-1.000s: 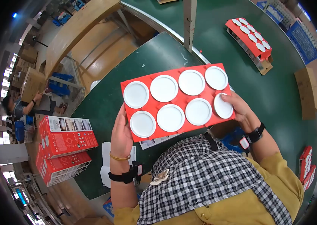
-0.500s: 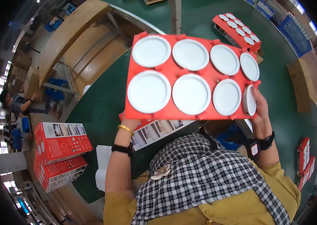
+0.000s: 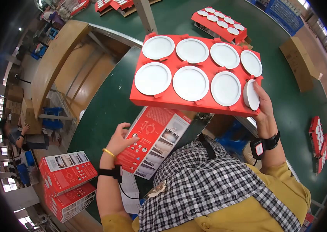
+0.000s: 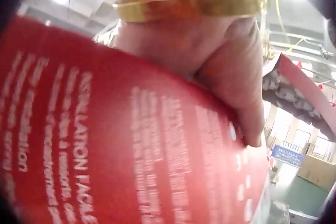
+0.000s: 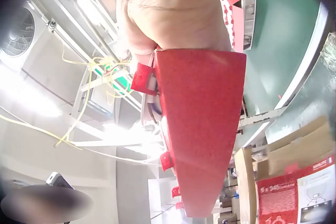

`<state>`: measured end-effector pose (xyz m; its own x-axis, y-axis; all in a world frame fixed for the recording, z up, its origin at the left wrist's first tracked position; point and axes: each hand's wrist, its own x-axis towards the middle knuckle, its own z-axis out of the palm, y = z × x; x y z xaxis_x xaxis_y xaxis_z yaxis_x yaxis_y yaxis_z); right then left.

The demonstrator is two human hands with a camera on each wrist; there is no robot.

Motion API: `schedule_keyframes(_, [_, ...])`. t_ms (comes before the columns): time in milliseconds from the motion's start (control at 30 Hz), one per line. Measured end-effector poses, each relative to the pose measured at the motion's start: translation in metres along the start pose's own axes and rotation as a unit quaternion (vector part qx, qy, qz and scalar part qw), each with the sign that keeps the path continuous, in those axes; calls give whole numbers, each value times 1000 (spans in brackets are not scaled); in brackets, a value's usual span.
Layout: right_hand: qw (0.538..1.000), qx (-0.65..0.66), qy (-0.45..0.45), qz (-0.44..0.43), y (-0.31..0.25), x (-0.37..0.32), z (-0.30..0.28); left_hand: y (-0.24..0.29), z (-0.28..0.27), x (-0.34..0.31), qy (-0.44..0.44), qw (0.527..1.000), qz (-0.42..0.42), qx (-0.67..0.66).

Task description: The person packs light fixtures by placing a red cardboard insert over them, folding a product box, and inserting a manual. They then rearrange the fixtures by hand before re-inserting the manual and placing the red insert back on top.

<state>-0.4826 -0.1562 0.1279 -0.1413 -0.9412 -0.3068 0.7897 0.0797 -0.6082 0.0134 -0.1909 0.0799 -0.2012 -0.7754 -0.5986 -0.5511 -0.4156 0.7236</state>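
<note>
Holding the tray [image 3: 163, 102] up over the worktop [image 3: 101, 92], with eight white lids [image 3: 191, 83] showing; closed at its 4 o'clock corner with the right grip [image 3: 265, 110], beside one tilted lid [image 3: 252, 95]; gripping the box [image 3: 136, 154] by its edge with the left grip [image 3: 117, 143], at 7 o'clock from the tray; at 1 o'clock beyond, the far tray [image 3: 213, 29]

Red box [image 4: 110, 145] txt: "Easy installation", "INSTALLATION FACILE"; red-wht panel [image 5: 283, 195], R wrist view: "345".
</note>
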Motion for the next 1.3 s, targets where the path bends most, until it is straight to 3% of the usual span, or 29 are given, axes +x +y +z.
schedule_keyframes(33, [1000,1,-6,-3,-1,0,-2,7,-8,-6,0,1000,2,3])
schedule_keyframes(67, [1000,5,-5,-6,-3,-1,-1,9,-20,-13,78,981,108,139])
schedule_keyframes(100, [1000,-1,-12,-14,-5,-4,2,15,-29,-20,151,928,211,269])
schedule_keyframes(167, [1000,-3,-17,-20,-6,-6,0,47,-30,-45,261,854,259,368])
schedule_keyframes(200, [1000,5,-16,-20,-7,-5,-5,37,-34,-42,297,822,298,383])
schedule_keyframes(233, [1000,12,-16,-18,-7,-4,-7,21,-29,-36,297,822,295,386])
schedule_keyframes(300, [999,31,-3,-26,-1,-3,-4,-20,-14,-25,289,775,347,442])
schedule_keyframes(367, [999,41,8,-19,1,-2,-15,-48,1,-30,166,825,292,454])
schedule_keyframes(467, [999,42,17,-23,2,-5,-14,-51,27,-31,121,839,254,467])
schedule_keyframes(533, [999,43,11,-20,3,-5,-17,-28,63,-20,153,874,287,362])
schedule_keyframes(600, [999,32,15,-13,7,-4,-23,0,103,-9,88,881,304,352])
schedule_keyframes(700, [999,31,19,-18,13,-6,-25,21,157,8,49,853,298,426])
schedule_keyframes(767, [999,29,10,-16,14,-8,-30,27,174,21,27,834,247,493])
schedule_keyframes(833, [1000,21,14,-13,17,-12,-30,15,181,31,35,829,251,499])
schedule_keyframes(933, [998,12,45,-30,21,-16,-23,8,182,36,103,828,267,483])
schedule_keyframes(1000, [999,15,37,-29,21,-15,-31,6,168,36,169,899,291,278])
schedule_keyframes(1033, [999,17,31,-30,21,-14,-33,13,158,34,258,882,317,235])
schedule_keyframes(1100, [999,13,26,-30,19,-13,-32,26,132,9,278,931,237,2])
schedule_keyframes(1200, [999,-2,17,-37,16,-9,-28,28,100,-15,364,900,183,-152])
schedule_keyframes(1300, [999,5,6,-35,18,-2,-21,32,82,-28,421,877,202,-108])
